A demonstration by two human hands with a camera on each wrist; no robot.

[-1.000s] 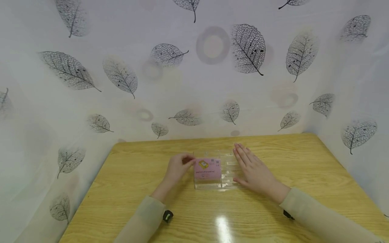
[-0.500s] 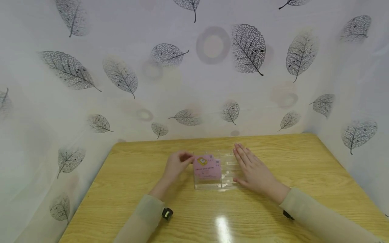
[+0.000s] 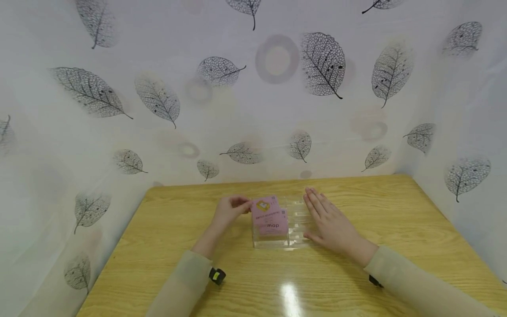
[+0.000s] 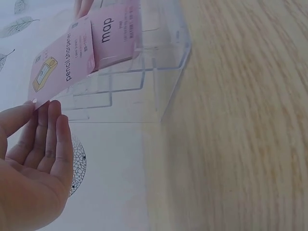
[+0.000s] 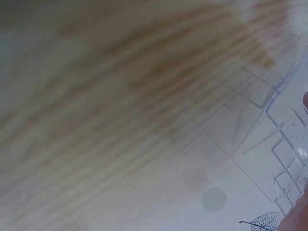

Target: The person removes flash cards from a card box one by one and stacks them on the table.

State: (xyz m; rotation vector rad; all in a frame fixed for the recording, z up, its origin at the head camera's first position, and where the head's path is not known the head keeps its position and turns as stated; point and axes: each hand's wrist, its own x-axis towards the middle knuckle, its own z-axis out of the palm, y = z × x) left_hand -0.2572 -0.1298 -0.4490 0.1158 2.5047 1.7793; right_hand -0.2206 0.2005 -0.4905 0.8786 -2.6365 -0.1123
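A clear plastic holder with stepped compartments [image 3: 271, 243] stands on the table. My left hand [image 3: 229, 212] pinches the upper left corner of a pink pencil sharpener card [image 4: 61, 67] between thumb and fingertips. That card is tilted and partly raised out of the holder's left section. Behind it, a second pink card reading "map" [image 4: 115, 34] sits in the holder. My right hand [image 3: 330, 220] lies with straight fingers along the right side of the holder, over its stepped slots. Only part of the right hand [image 5: 299, 214] shows at the edge of the right wrist view.
The wooden table [image 3: 178, 229] spreads around the holder on all sides. A white sheet with leaf prints [image 3: 253, 101] hangs behind the table and along both sides.
My left hand has drawn the pencil sharpener card up and slightly left, tilting it and uncovering the word "map" on the card behind. The right hand has stayed put.
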